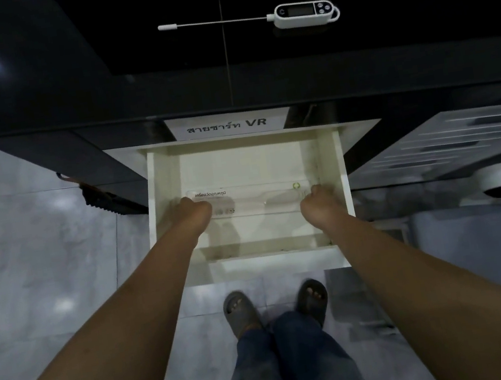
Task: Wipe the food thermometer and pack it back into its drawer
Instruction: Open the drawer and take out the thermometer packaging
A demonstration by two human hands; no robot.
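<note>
1. My left hand (192, 213) and right hand (318, 204) are down in the open drawer (332, 161), each gripping one end of a clear case (253, 199), fingers curled under.
2. The thermometer (302, 13) lies up on the black worktop (94, 66).

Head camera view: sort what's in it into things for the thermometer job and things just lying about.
For the job:
thermometer on the black counter
open drawer
clear case, with left hand and right hand at its ends

Just lying about:
label above the drawer
white rack at right
sandals
</note>
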